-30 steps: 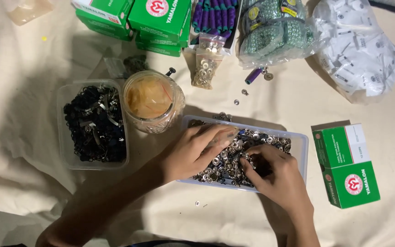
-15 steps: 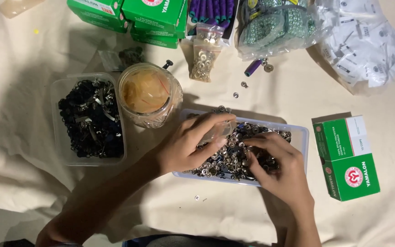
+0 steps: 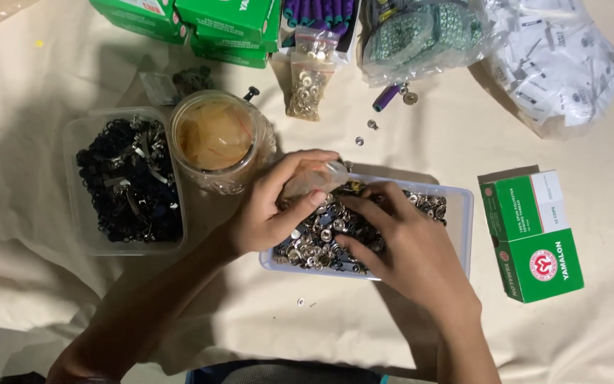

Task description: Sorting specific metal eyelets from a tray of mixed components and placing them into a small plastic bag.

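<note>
left hand pinches a clear bag over the snap tray

the left hand (image 3: 271, 210) pinches a small clear plastic bag (image 3: 314, 179) between thumb and fingers, just above the near-left end of the shallow clear tray (image 3: 460, 220) of metal snap buttons (image 3: 318, 242). the right hand (image 3: 403, 245) lies in the tray, fingers curled into the buttons. left of the tray stand a glass jar (image 3: 218, 139) and a tub of dark fasteners (image 3: 126, 181); right of it, a green box (image 3: 534, 238).

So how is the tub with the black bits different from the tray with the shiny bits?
The tub on the left holds dark, black pieces; the tray holds shiny silver round ones. No hand touches the tub, while the left hand and right hand are both in the tray. Both are clear plastic and sit on the cream cloth.
</note>
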